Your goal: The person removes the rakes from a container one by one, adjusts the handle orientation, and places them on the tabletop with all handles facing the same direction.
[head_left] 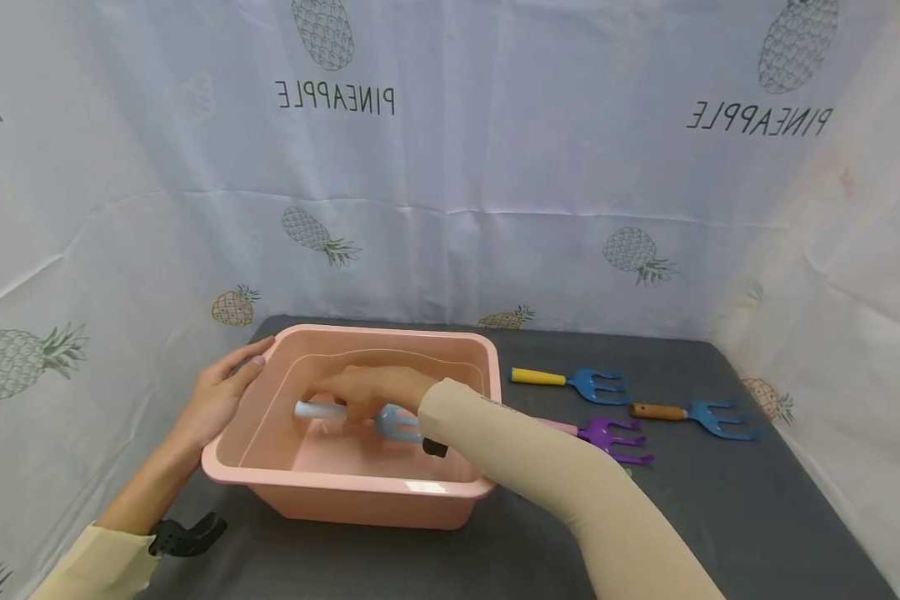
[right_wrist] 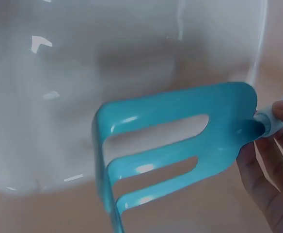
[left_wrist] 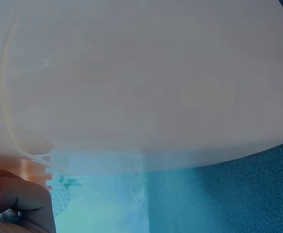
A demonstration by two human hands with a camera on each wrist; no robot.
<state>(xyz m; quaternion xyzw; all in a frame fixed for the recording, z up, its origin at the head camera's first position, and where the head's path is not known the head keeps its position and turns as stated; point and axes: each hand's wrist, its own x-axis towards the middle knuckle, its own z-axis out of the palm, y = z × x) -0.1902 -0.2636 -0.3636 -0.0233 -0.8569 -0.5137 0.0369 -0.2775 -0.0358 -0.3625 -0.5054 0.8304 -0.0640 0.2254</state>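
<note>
A pink plastic basin [head_left: 360, 504] stands on the dark table. My left hand [head_left: 221, 400] grips its left rim, and curled fingers [left_wrist: 23, 199] show beside the basin's wall in the left wrist view. Inside the basin, my right hand [head_left: 371, 390] holds a small garden hand fork by its pale handle [head_left: 318, 410]. The fork's light blue head [right_wrist: 224, 126] points away from the fingers in the right wrist view, with its bent tines over the basin floor. My right sleeve crosses the basin's right rim and hides part of it.
Right of the basin lie a blue fork with a yellow handle [head_left: 538, 377], a blue fork with a wooden handle [head_left: 658, 412] and a purple fork [head_left: 603, 435] with a pink handle, partly behind my sleeve. A pineapple-print curtain [head_left: 450, 150] hangs behind and beside the table.
</note>
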